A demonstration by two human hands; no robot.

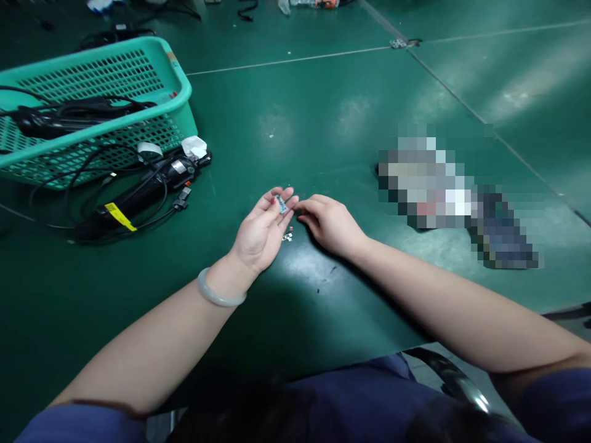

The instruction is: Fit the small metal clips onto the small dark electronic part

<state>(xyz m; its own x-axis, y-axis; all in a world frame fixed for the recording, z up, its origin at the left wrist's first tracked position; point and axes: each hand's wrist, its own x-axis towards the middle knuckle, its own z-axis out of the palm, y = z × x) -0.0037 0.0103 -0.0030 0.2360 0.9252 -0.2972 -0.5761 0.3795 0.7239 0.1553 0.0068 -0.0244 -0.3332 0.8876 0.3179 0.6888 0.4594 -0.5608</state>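
My left hand (262, 229) is turned palm up, with a pale bangle (221, 295) on its wrist. Its thumb and fingers hold a small blue circuit board (281, 203). Close by its fingertips is my right hand (330, 223), knuckles up, thumb and forefinger drawn together. Whatever may be in that pinch is hidden or too small to name. Several tiny white parts (288, 235) lie on the green table below the hands, beside the left hand.
On the left stands a green plastic basket (182, 92) holding black corded devices. A black device (143, 197) with a yellow label and cables lies in front of it. At the right, a blurred-out patch (425, 184) covers some objects on the green table (300, 111).
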